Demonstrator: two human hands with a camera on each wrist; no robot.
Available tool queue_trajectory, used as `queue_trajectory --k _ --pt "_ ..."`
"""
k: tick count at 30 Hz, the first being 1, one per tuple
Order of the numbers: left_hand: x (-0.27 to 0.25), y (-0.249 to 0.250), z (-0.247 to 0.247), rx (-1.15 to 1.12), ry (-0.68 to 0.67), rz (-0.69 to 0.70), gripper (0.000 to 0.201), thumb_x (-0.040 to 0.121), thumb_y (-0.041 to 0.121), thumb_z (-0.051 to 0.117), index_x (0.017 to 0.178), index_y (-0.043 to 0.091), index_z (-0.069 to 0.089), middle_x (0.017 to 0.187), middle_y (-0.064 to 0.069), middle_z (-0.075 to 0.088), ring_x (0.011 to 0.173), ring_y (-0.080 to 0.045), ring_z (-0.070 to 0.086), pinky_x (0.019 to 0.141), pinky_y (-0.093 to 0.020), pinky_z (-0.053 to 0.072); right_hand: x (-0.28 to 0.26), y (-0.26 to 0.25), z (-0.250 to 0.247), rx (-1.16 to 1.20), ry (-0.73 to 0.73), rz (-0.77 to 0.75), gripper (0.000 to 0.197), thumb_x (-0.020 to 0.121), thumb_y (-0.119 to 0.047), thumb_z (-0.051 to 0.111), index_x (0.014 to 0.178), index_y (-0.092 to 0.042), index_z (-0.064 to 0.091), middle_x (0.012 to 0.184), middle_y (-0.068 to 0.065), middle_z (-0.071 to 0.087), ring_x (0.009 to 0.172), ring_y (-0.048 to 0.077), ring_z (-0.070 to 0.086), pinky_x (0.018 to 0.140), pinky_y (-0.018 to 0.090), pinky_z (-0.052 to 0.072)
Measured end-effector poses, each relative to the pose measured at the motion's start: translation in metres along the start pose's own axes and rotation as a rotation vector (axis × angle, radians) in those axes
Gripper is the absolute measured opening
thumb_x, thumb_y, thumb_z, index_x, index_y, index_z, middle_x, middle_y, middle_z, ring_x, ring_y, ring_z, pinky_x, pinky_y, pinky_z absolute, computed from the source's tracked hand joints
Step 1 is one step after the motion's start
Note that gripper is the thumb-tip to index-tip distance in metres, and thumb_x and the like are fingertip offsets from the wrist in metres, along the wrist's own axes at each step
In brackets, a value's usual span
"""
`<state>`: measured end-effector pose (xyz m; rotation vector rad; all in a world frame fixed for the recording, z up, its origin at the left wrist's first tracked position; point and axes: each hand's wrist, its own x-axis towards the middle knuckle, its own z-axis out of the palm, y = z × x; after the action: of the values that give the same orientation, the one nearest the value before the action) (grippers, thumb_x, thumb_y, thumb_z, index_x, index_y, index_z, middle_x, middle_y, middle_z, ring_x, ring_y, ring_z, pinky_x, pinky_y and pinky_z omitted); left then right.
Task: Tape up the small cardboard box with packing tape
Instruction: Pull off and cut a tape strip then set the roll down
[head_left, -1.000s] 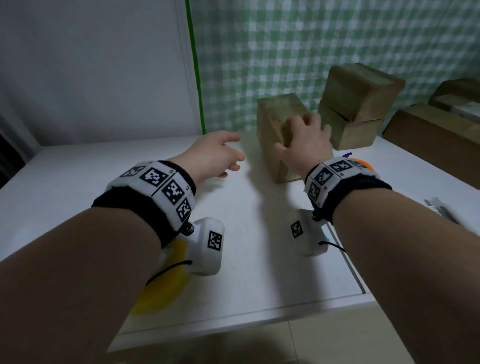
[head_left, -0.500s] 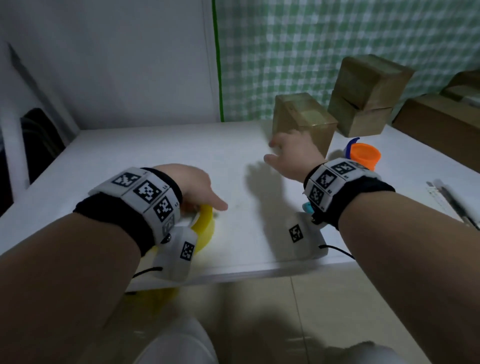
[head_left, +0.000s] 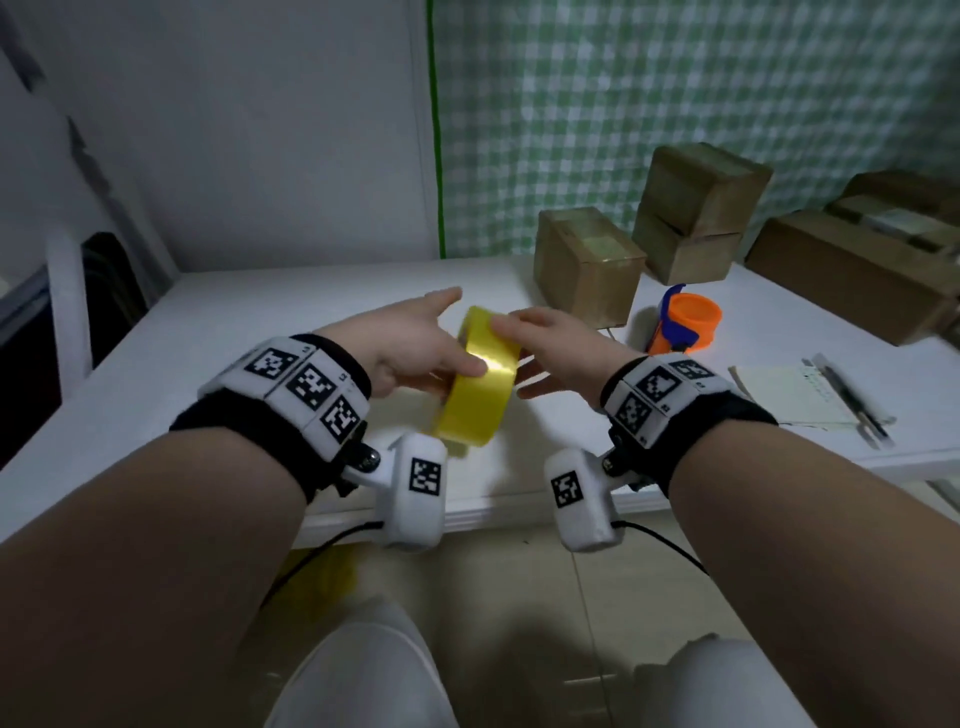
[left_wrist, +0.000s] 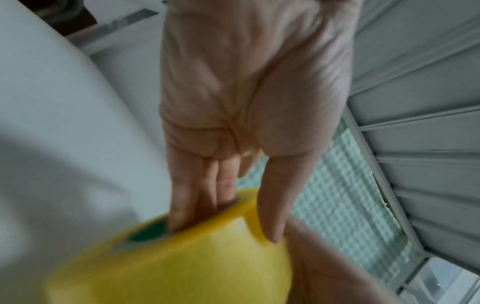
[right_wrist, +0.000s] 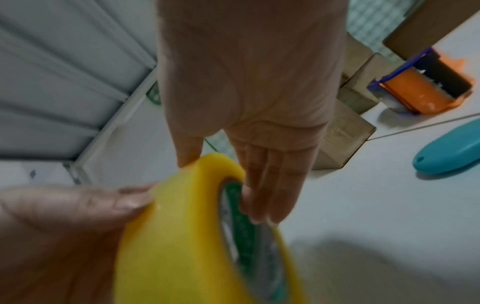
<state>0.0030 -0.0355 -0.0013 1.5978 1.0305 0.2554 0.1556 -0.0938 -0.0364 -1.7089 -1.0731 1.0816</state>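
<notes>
Left hand (head_left: 415, 343), fingers in the core, and right hand (head_left: 561, 343), pinching the rim, hold a yellow tape roll (head_left: 478, 384). The small cardboard box (head_left: 587, 265) stands beyond on the worktop (head_left: 260, 332). A loose two-handed grip could drop the roll.

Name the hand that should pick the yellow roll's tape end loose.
Likely right: the left hand carries the tape roll, fingers in its core, while the right hand only pinches the rim, thumb on the outer wrap.

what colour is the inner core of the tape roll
Green core inside the yellow tape roll; clearest in the right wrist view.
</notes>
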Motion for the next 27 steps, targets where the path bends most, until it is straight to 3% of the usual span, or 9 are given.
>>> queue_trajectory --k 3,6,9,13,15,17,21,24,27 --pt "0.002 -0.004 0.019 -0.108 -0.108 0.012 0.100 0.082 -0.014 0.060 0.153 0.030 0.004 0.101 -0.017 0.069 0.078 -0.022 0.066 0.080 -0.038 0.056 -0.010 -0.003 -0.016 0.133 -0.007 -0.006 0.062 0.090 -0.020 0.062 0.144 -0.015 0.034 0.094 0.006 0.064 0.072 0.017 0.065 0.060 0.024 0.057" --pt "0.009 -0.010 0.033 -0.110 -0.136 -0.015 0.100 0.082 -0.010 0.063 0.153 0.032 0.007 0.094 -0.008 0.068 0.080 -0.021 0.067 0.074 -0.032 0.058 -0.017 0.002 -0.025 0.098 -0.038 0.015 0.068 0.086 -0.013 0.067 0.145 -0.018 0.033 0.095 0.004 0.065 0.072 0.018 0.067 0.061 0.026 0.056" --pt "0.014 -0.010 0.038 -0.103 -0.076 -0.019 0.086 0.083 0.003 0.067 0.150 0.033 0.022 0.102 -0.007 0.067 0.081 -0.020 0.067 0.074 -0.031 0.058 -0.021 0.008 -0.030 0.106 -0.042 0.026 0.067 0.086 -0.010 0.067 0.144 -0.018 0.036 0.092 0.004 0.066 0.072 0.017 0.066 0.059 0.026 0.054" --pt "0.017 -0.007 0.038 0.017 0.049 0.063 0.061 0.083 0.017 0.070 0.137 0.031 0.047 0.100 0.001 0.056 0.110 -0.024 0.056 0.088 -0.035 0.052 -0.023 0.012 -0.035 0.123 -0.048 0.027 0.065 0.086 -0.011 0.067 0.143 -0.019 0.037 0.092 0.005 0.066 0.071 0.016 0.066 0.058 0.025 0.054" --pt "0.019 -0.007 0.038 0.059 0.124 0.140 0.049 0.083 0.018 0.070 0.130 0.026 0.057 0.111 -0.001 0.053 0.119 -0.023 0.053 0.091 -0.034 0.048 -0.023 0.012 -0.036 0.121 -0.042 0.026 0.064 0.086 -0.012 0.067 0.142 -0.019 0.038 0.094 0.005 0.066 0.073 0.016 0.066 0.058 0.025 0.055" --pt "0.023 -0.006 0.039 0.128 0.201 0.228 0.040 0.081 0.018 0.072 0.121 0.021 0.066 0.120 -0.001 0.056 0.116 -0.020 0.053 0.089 -0.030 0.045 -0.022 0.014 -0.035 0.126 -0.032 0.020 0.063 0.086 -0.013 0.067 0.142 -0.019 0.038 0.095 0.004 0.066 0.073 0.016 0.066 0.058 0.025 0.055" --pt "0.026 -0.005 0.043 0.214 0.333 0.376 0.021 0.082 0.015 0.070 0.102 0.011 0.074 0.092 0.002 0.060 0.092 -0.010 0.049 0.082 -0.023 0.038 -0.022 0.014 -0.034 0.133 -0.020 0.012 0.060 0.086 -0.013 0.068 0.139 -0.019 0.040 0.094 0.003 0.065 0.073 0.016 0.066 0.059 0.026 0.055" --pt "0.029 -0.004 0.043 0.274 0.405 0.426 0.012 0.083 0.015 0.070 0.091 0.009 0.075 0.088 0.001 0.063 0.094 -0.011 0.053 0.084 -0.024 0.039 -0.022 0.013 -0.032 0.123 -0.006 -0.010 0.054 0.084 -0.012 0.069 0.133 -0.017 0.047 0.107 0.010 0.064 0.081 0.017 0.065 0.055 0.024 0.055" --pt "0.030 -0.003 0.046 0.380 0.413 0.467 0.010 0.085 0.017 0.067 0.089 0.011 0.074 0.089 0.002 0.063 0.093 -0.012 0.055 0.083 -0.022 0.040 -0.019 0.013 -0.033 0.073 0.104 -0.086 0.023 0.083 -0.011 0.071 0.104 -0.016 0.064 0.112 0.011 0.055 0.100 0.021 0.060 0.068 0.030 0.059"
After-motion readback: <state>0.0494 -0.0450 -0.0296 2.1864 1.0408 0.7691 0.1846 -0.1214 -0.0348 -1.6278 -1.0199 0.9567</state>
